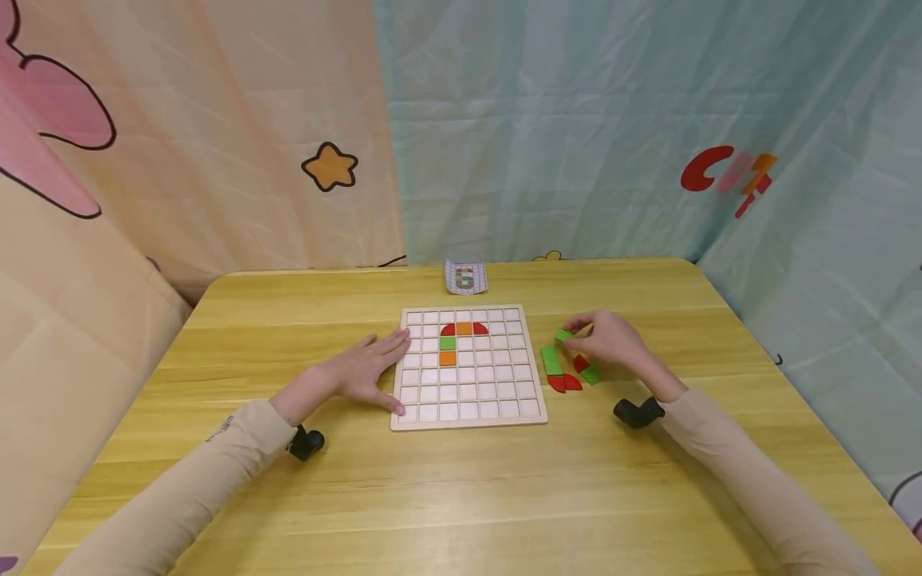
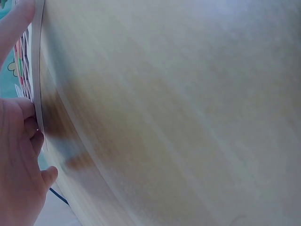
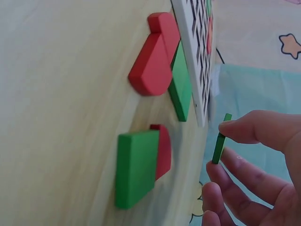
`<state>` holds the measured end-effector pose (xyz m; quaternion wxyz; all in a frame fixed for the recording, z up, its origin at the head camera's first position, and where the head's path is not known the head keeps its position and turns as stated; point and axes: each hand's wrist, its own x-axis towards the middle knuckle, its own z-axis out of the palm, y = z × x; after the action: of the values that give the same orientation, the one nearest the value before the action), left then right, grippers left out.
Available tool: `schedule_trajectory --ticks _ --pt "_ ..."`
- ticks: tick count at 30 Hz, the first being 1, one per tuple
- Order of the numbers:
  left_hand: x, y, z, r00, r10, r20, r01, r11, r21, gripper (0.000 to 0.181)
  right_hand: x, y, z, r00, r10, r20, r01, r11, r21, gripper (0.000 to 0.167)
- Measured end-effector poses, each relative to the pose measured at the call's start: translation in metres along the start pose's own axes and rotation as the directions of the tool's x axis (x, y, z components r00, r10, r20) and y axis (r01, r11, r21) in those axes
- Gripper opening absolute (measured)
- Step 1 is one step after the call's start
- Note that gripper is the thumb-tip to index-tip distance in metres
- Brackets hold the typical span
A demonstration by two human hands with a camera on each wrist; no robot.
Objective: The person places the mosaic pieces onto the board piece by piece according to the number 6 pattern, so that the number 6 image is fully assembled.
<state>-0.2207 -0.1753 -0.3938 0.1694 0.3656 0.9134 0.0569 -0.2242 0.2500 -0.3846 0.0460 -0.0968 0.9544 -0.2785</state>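
Note:
A square grid board [image 1: 468, 410] lies on the table, with its left edge under the spread fingers of my left hand [image 1: 363, 370]. In its upper part are red pieces [image 1: 480, 329], orange pieces [image 1: 447, 358] and one green piece [image 1: 447, 343]. Right of the board, my right hand [image 1: 608, 340] pinches a green square [image 3: 221, 139] between thumb and fingers, raised off the table in the right wrist view. Below it lie green pieces [image 3: 136, 167] and red pieces [image 3: 151, 68]. The left wrist view has my left hand [image 2: 19, 160] at the board's edge [image 2: 38, 70].
A small printed card [image 1: 466, 278] with a coloured grid pattern stands or lies behind the board, near the table's back edge. Patterned curtains [image 1: 331, 96] surround the wooden table [image 1: 432, 496]. A black device [image 1: 638, 413] is at my right wrist, another [image 1: 306, 443] at my left.

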Motion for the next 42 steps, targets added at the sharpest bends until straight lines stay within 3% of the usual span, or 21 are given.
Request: schedule_trajectory --ticks 9,42 --pt "0.002 -0.002 0.0 1.0 0.007 -0.009 -0.007 1.0 0.002 0.118 0.006 -0.02 0.005 0.999 -0.032 -0.024 0.032 0.999 0.014 0.033" --pt "0.001 -0.003 0.004 1.0 0.005 -0.015 -0.005 1.0 0.002 0.118 0.032 -0.073 0.04 0.989 -0.146 0.038 0.146 0.989 0.012 0.03"
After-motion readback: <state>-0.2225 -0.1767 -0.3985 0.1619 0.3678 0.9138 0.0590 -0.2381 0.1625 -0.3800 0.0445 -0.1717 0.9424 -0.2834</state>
